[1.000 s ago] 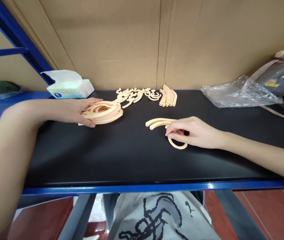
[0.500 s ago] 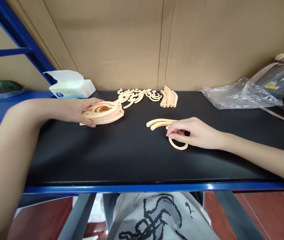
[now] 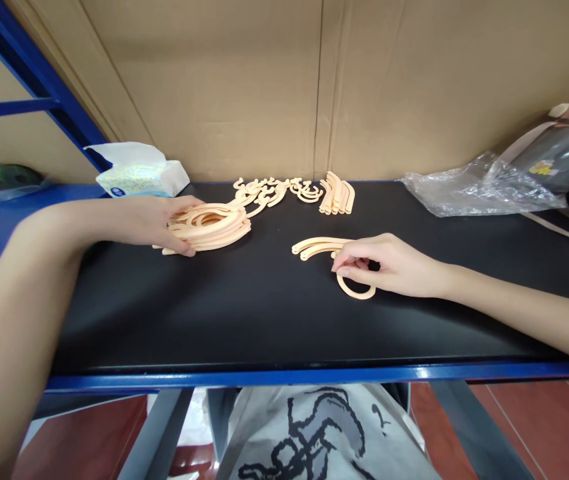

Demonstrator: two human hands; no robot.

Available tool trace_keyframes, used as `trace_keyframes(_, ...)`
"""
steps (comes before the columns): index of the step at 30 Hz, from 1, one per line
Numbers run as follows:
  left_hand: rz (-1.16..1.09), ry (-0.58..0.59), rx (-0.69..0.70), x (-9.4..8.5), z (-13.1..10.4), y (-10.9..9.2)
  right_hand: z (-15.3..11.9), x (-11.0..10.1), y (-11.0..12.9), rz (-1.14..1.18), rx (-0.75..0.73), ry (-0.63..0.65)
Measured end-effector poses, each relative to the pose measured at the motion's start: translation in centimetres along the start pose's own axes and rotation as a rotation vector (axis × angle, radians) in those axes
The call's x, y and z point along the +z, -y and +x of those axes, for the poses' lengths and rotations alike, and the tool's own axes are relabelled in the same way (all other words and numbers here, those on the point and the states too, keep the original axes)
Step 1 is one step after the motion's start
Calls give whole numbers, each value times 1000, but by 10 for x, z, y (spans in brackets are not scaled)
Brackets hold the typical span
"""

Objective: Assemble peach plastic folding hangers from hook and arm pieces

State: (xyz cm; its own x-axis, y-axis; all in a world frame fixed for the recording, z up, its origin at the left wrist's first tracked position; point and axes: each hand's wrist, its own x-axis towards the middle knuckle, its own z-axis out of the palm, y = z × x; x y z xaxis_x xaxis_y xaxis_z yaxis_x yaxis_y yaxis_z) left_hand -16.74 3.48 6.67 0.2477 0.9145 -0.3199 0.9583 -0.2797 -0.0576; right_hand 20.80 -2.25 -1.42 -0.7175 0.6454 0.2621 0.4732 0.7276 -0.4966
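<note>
Marked on cloth (image 3: pixel 399 453), lower centre: black "2" (image 3: pixel 380 415) (or a squiggle very like one), to the right of a black line drawing (image 3: pixel 309 443). Set inside the same drawing: tiny script (image 3: pixel 337 402), not readable. Printed on tissue pack (image 3: pixel 137 179): blue logo (image 3: pixel 117 192), lettering too small to read.

pale ring (image 3: pixel 357 295) partly hidden by the right hand (image 3: pixel 389 267)
</note>
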Motion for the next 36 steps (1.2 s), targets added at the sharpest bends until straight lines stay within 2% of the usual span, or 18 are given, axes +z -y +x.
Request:
trace_keyframes(4,26,-19,-9,-1,-3,-14,-1,1,0,37,-6,-112)
trace_keyframes(8,3,-44,43,1,-6,-32,0,3,0,61,-7,-211)
trace_keyframes(11,14,-67,32,6,-6,-52,1,5,-1,123,-20,-168)
trace_keyframes(16,-50,-154,223,20,-2,-86,4,7,-4,146,-7,-106)
trace_keyframes(19,-65,-201,267,26,-1,-96,4,7,-3,147,46,-82)
trace_keyframes(22,-74,-202,277,26,0,-95,3,5,-2,126,54,-78)
trace_keyframes(28,-102,-86,236,16,-5,-80,2,3,1,23,17,-66)
trace_keyframes(32,-77,-19,187,9,-8,-59,0,2,2,-7,22,-62)
trace_keyframes(34,-51,-22,80,7,-7,-46,0,1,3,-5,17,-59)
trace_keyframes(36,-24,72,19,6,-4,-32,-1,1,3,1,4,-53)
